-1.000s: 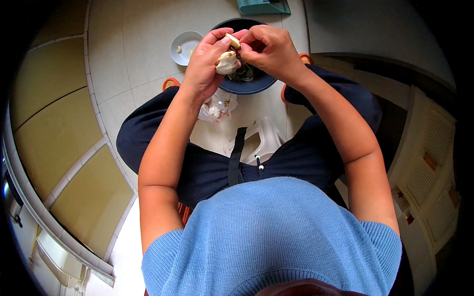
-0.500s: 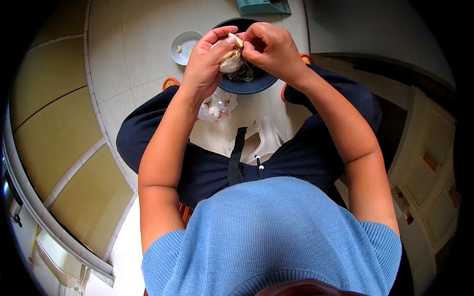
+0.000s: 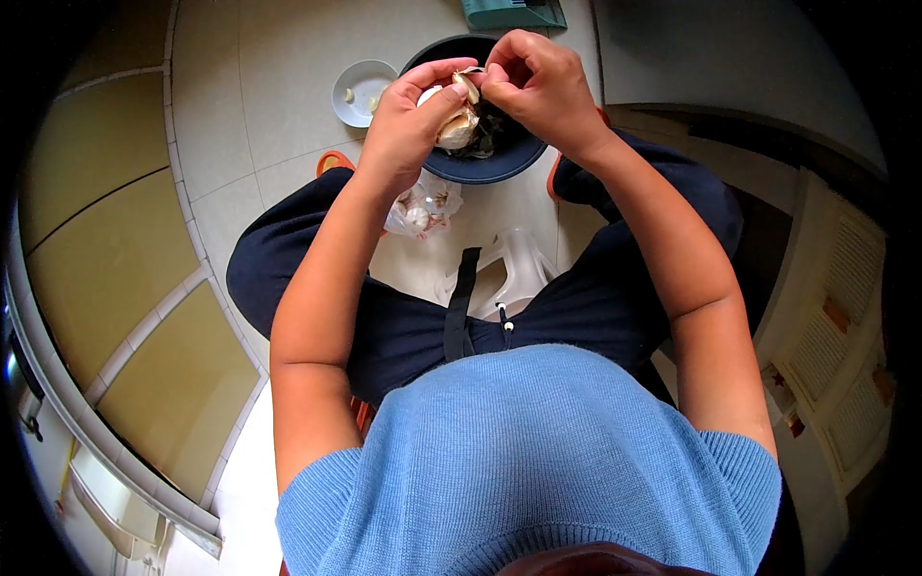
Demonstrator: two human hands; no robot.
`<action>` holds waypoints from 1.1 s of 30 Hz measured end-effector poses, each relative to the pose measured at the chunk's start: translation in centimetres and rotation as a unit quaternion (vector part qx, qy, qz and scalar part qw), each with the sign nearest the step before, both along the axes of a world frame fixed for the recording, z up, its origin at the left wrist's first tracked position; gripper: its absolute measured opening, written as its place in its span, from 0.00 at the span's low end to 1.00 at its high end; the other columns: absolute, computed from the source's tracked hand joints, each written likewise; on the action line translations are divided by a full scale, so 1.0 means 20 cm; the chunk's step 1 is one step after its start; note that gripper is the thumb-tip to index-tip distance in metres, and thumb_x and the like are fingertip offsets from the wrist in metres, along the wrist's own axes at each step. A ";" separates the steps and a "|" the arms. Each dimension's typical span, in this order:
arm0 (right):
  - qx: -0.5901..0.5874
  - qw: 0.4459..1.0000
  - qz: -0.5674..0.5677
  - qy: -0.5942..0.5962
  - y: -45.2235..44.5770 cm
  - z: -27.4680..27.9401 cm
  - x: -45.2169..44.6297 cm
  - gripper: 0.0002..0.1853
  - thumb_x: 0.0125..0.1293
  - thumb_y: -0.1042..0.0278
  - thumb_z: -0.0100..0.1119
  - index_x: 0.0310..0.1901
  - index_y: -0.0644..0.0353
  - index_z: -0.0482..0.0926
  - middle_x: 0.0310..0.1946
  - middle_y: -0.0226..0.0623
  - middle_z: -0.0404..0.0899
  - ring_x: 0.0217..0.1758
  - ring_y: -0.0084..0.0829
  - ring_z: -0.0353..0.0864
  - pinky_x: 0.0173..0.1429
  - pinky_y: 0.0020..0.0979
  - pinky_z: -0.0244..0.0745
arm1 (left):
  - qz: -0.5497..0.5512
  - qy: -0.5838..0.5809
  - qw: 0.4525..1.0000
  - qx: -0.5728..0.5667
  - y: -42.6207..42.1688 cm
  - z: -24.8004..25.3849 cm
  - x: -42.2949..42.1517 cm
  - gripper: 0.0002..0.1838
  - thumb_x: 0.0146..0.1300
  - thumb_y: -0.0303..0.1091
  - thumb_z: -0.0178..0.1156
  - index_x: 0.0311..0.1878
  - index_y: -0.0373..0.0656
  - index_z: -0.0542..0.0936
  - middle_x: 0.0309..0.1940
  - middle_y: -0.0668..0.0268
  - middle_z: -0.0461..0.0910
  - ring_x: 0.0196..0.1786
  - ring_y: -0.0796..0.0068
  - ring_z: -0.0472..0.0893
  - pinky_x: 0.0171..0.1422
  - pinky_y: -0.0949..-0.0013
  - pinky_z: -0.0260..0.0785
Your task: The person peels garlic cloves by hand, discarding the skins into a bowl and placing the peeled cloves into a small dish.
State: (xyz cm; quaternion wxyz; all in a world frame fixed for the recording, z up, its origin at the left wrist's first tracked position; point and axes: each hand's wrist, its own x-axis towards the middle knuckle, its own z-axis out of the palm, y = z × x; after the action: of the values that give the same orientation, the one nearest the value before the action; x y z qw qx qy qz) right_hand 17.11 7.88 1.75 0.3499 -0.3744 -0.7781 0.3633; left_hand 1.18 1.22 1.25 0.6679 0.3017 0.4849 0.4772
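Note:
My left hand [image 3: 403, 120] is closed around a partly broken garlic bulb [image 3: 458, 132], and its thumb presses a single clove [image 3: 467, 89] against the fingers. Right beside that clove, my right hand [image 3: 545, 91] pinches a thin strip of garlic skin [image 3: 473, 70] at the clove's upper end. Both hands hover over a dark round basin [image 3: 485, 175] with papery peelings [image 3: 480, 144] inside. On the floor to the left of the basin sits a white bowl [image 3: 341, 108] with a few pale cloves in it.
A clear plastic bag [image 3: 440, 202] of garlic bulbs lies between my legs, before a white plastic stool [image 3: 519, 264]. A green dustpan-like object [image 3: 514, 13] is at the top. Yellowish cabinet doors [image 3: 106, 230] line the left side.
My right hand has shifted slightly up and right, drawing a strip of skin from the clove. The left hand has turned a little, showing more of the bulb.

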 end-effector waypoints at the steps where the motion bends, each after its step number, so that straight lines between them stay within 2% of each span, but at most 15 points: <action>1: -0.001 1.000 -0.004 0.005 0.00 -0.01 0.00 0.07 0.50 0.70 0.61 0.27 0.63 0.75 0.22 0.40 0.76 0.25 0.35 0.78 0.31 0.31 0.73 | -0.002 0.005 1.000 -0.002 0.00 0.00 0.00 0.17 0.63 0.29 0.56 0.55 0.36 0.73 0.43 0.66 0.77 0.41 0.81 0.77 0.47 0.78 0.71; 9: -0.018 1.000 -0.025 0.008 0.01 -0.04 0.01 0.07 0.50 0.69 0.61 0.26 0.63 0.74 0.21 0.40 0.76 0.24 0.32 0.78 0.30 0.30 0.73 | -0.003 0.043 0.999 0.000 0.00 0.01 0.01 0.16 0.62 0.31 0.57 0.52 0.35 0.75 0.41 0.66 0.80 0.41 0.82 0.77 0.48 0.77 0.71; 11: 0.007 1.000 -0.024 -0.004 0.01 -0.05 0.01 0.05 0.55 0.72 0.57 0.29 0.64 0.74 0.21 0.31 0.74 0.23 0.18 0.72 0.29 0.21 0.69 | -0.037 0.084 0.996 0.003 -0.01 0.01 0.01 0.16 0.62 0.31 0.56 0.53 0.36 0.75 0.43 0.65 0.79 0.43 0.81 0.77 0.49 0.78 0.70; 12: 0.007 1.000 -0.024 -0.004 0.02 -0.04 0.01 0.05 0.55 0.72 0.57 0.29 0.64 0.74 0.21 0.31 0.74 0.23 0.18 0.72 0.29 0.21 0.69 | -0.037 0.084 0.996 0.003 -0.01 0.01 0.01 0.16 0.62 0.31 0.56 0.53 0.36 0.75 0.43 0.65 0.79 0.43 0.81 0.77 0.49 0.78 0.70; 15: -0.013 0.998 -0.066 0.008 0.03 -0.03 0.02 0.05 0.55 0.72 0.56 0.28 0.64 0.74 0.20 0.31 0.74 0.22 0.19 0.72 0.28 0.22 0.68 | -0.051 0.085 0.995 -0.001 -0.01 -0.03 0.00 0.16 0.62 0.29 0.54 0.53 0.35 0.74 0.46 0.61 0.79 0.44 0.80 0.77 0.51 0.77 0.70; 17: -0.030 0.997 -0.055 -0.048 0.05 -0.06 0.03 0.07 0.50 0.68 0.58 0.24 0.63 0.75 0.21 0.42 0.77 0.24 0.40 0.78 0.31 0.36 0.72 | -0.023 0.038 0.999 0.007 0.00 -0.04 -0.01 0.17 0.61 0.27 0.52 0.54 0.35 0.73 0.49 0.59 0.78 0.47 0.78 0.78 0.52 0.77 0.69; 20: -0.013 0.994 -0.040 -0.098 0.04 -0.11 0.02 0.08 0.50 0.66 0.57 0.25 0.63 0.76 0.21 0.43 0.77 0.26 0.45 0.78 0.32 0.40 0.72 | 0.022 -0.019 1.000 0.012 0.01 0.00 -0.01 0.18 0.61 0.26 0.51 0.55 0.35 0.72 0.50 0.59 0.78 0.48 0.77 0.77 0.54 0.76 0.69; 21: -0.032 0.992 -0.023 -0.121 0.05 -0.11 0.02 0.08 0.51 0.67 0.55 0.25 0.63 0.76 0.23 0.45 0.77 0.30 0.47 0.78 0.35 0.41 0.72 | 0.027 -0.013 0.999 0.017 0.01 0.01 -0.01 0.18 0.61 0.26 0.50 0.54 0.35 0.73 0.51 0.59 0.78 0.49 0.77 0.77 0.54 0.76 0.69; 24: -0.052 0.989 0.020 -0.140 0.04 -0.14 0.03 0.07 0.51 0.68 0.55 0.26 0.64 0.77 0.27 0.48 0.78 0.33 0.47 0.78 0.39 0.40 0.72 | 0.029 0.008 0.998 0.046 0.03 0.00 -0.02 0.18 0.60 0.25 0.51 0.54 0.35 0.73 0.51 0.59 0.77 0.50 0.75 0.77 0.56 0.74 0.68; 26: -0.077 0.990 0.023 -0.112 0.04 -0.18 0.02 0.07 0.51 0.69 0.55 0.28 0.64 0.78 0.31 0.49 0.78 0.35 0.46 0.78 0.41 0.39 0.72 | 0.033 0.040 0.996 0.073 0.03 0.00 -0.01 0.17 0.58 0.24 0.51 0.52 0.36 0.75 0.49 0.63 0.78 0.50 0.76 0.76 0.57 0.74 0.66; 28: -0.093 0.992 0.070 -0.043 0.05 -0.25 0.02 0.08 0.55 0.68 0.55 0.33 0.63 0.78 0.30 0.43 0.79 0.32 0.37 0.79 0.36 0.34 0.73 | 0.044 0.024 0.997 0.060 0.03 0.01 -0.01 0.17 0.59 0.25 0.51 0.52 0.36 0.75 0.50 0.63 0.77 0.50 0.76 0.75 0.58 0.73 0.66; 29: -0.284 0.955 0.084 0.027 0.05 -0.16 0.00 0.09 0.58 0.66 0.55 0.36 0.62 0.78 0.30 0.38 0.79 0.30 0.31 0.79 0.34 0.30 0.74 | 0.040 0.027 0.997 0.055 0.03 0.01 -0.01 0.17 0.58 0.24 0.52 0.52 0.36 0.75 0.51 0.61 0.77 0.54 0.73 0.75 0.61 0.71 0.65; 30: -0.467 0.873 0.099 0.094 0.03 -0.09 -0.01 0.10 0.61 0.64 0.55 0.38 0.61 0.77 0.30 0.34 0.79 0.29 0.25 0.79 0.32 0.26 0.74 | 0.042 -0.003 0.998 0.049 0.03 0.02 -0.01 0.17 0.60 0.25 0.52 0.52 0.35 0.75 0.50 0.60 0.77 0.53 0.73 0.75 0.59 0.72 0.66; 32: -0.572 0.796 0.106 0.167 0.03 -0.03 -0.02 0.11 0.66 0.61 0.54 0.42 0.60 0.75 0.30 0.29 0.77 0.29 0.18 0.77 0.30 0.20 0.74 | 0.045 -0.025 0.998 0.047 0.03 0.04 -0.01 0.17 0.61 0.25 0.51 0.53 0.35 0.74 0.49 0.61 0.77 0.49 0.75 0.77 0.55 0.72 0.69; 33: -0.570 0.798 0.110 0.163 0.02 0.00 -0.03 0.09 0.67 0.63 0.53 0.42 0.59 0.75 0.30 0.28 0.76 0.30 0.17 0.76 0.32 0.20 0.74 | 0.037 -0.024 0.998 0.043 0.03 0.06 -0.01 0.17 0.62 0.26 0.51 0.54 0.35 0.74 0.48 0.62 0.77 0.46 0.76 0.77 0.52 0.73 0.70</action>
State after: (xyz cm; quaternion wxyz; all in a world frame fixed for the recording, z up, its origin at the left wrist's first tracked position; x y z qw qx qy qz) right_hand 16.55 8.31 1.67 0.1523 -0.3536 -0.3979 0.8327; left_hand 1.00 1.76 2.49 0.6477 0.3002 0.4586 0.5292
